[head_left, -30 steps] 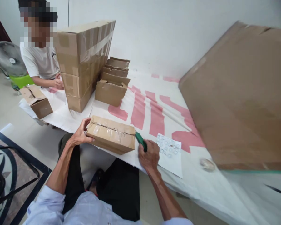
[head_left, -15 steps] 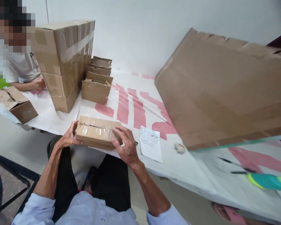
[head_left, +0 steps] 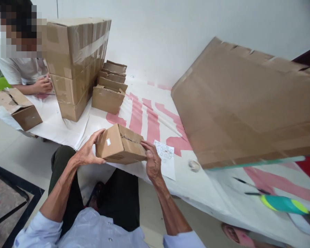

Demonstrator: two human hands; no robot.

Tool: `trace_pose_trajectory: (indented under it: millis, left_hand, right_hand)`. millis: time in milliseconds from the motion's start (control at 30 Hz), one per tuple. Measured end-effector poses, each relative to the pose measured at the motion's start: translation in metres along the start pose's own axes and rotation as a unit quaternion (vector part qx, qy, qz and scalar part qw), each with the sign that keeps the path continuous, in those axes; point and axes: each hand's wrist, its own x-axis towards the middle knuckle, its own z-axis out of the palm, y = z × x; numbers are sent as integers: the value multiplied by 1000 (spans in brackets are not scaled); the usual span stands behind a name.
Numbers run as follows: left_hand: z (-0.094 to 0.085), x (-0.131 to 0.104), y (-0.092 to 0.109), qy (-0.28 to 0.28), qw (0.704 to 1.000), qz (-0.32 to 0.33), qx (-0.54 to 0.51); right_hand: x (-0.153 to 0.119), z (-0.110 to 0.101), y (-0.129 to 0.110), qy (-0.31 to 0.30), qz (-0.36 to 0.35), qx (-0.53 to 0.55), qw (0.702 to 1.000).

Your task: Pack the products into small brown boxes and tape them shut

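Note:
A small brown cardboard box (head_left: pixel 111 143) is held tilted at the table's front edge, a small white label on its left face and a taped seam along its top. My left hand (head_left: pixel 89 151) grips the box's left side, thumb low and fingers at the upper edge. At the right end, my right hand (head_left: pixel 152 158) holds the box with its fingers on the upper corner. A white sheet with small drawn shapes (head_left: pixel 166 160) lies just right of my right hand, partly hidden by it.
Tall stacked boxes (head_left: pixel 77 62), open boxes (head_left: pixel 108 98) and a flapped box (head_left: pixel 28 115) stand left. A person's hands (head_left: pixel 43 85) are behind. A large cardboard sheet (head_left: pixel 243 106), tape roll (head_left: pixel 194 166) and teal-yellow tool (head_left: pixel 284 204) are right, on the white-and-pink cloth (head_left: pixel 151 127).
The box has been turned and tipped, so its labelled side face now shows. My left hand has shifted right along with it, and my right hand has moved slightly right and lower.

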Motion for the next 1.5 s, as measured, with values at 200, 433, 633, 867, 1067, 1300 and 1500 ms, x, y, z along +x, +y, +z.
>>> trace_pose_trajectory:
  millis: [200,433,633,867,1067,1300,1500]
  left_hand:
    - [13,12,5,25,998,44,41]
    - [15,9,20,63,993,67,78]
    - [18,4,44,81,985,61,141]
    - [29,4,59,90,979,47,175]
    - [32,2,63,91,981,29,170]
    - [34,1,61,95,979,28,176]
    - [33,0,62,97,979,26,176]
  right_hand:
    - [-3,-4,6,7,28,3,1000]
    - [8,-13,-13,17,15,-53,998]
    - [37,-17,-121,44,-230,-144,961]
    - [63,13,-171,-169,-366,-339,850]
    - [71,15,-168,-209,-393,-424,789]
    - [71,19,-171,-218,-411,-443,766]
    - [73,20,-170,-236,-403,-420,778]
